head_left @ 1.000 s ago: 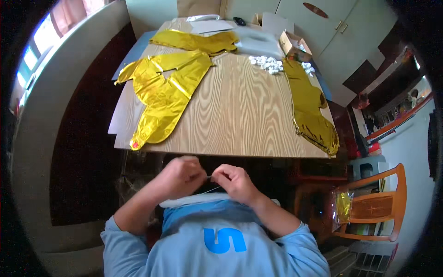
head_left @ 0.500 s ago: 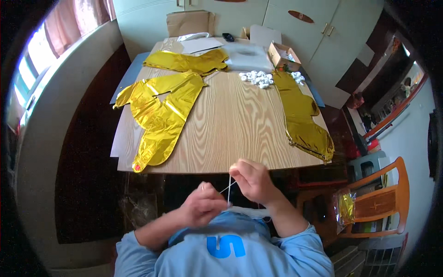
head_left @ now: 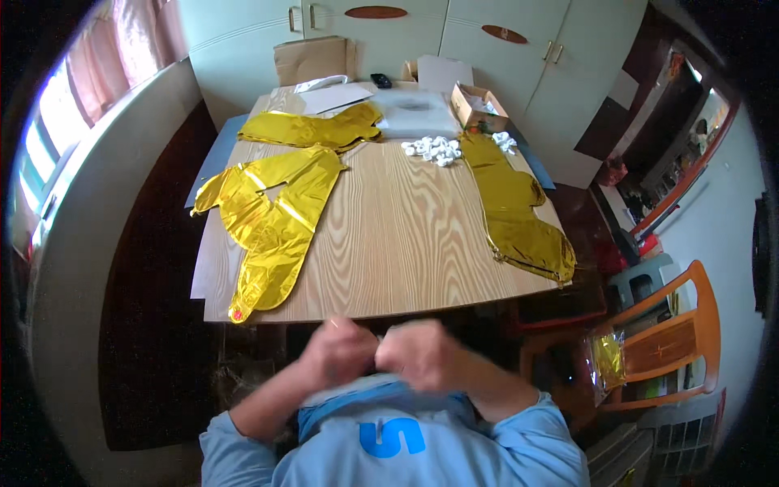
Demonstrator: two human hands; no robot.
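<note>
Pale green cabinets (head_left: 398, 49) stand along the far wall, well beyond the fingers, and a wood-grained tabletop (head_left: 389, 252) spreads between. Held low, just short of its near edge, are the left hand (head_left: 339, 355) and the right hand (head_left: 420, 355), close beside each other. Fingers on both are curled inward, but blur hides how tightly they close. A small pale piece (head_left: 379, 339) shows in the narrow gap between them; which hand grips it, if either, cannot be told. Right below the fingers, the light blue shirt (head_left: 349, 454) fills the view.

Ahead and to the left of the fingers, a flat gold foil shape (head_left: 268, 235) lies creased, its narrow end, with a red spot, at the near edge. Ahead and to their right, a folded gold foil piece (head_left: 515, 223) runs along the tabletop's side. Farther straight ahead sits a cluster of small white pieces (head_left: 434, 150), touching or nearly touching that foil. Beyond the left-hand shape lies another gold foil piece (head_left: 304, 128). Farthest from the fingers are a translucent package (head_left: 418, 118), an open box (head_left: 480, 109) and a white sheet (head_left: 334, 97). Well off to their right, a wooden chair (head_left: 706, 325) bears a clear packet (head_left: 608, 357) with gold inside.
</note>
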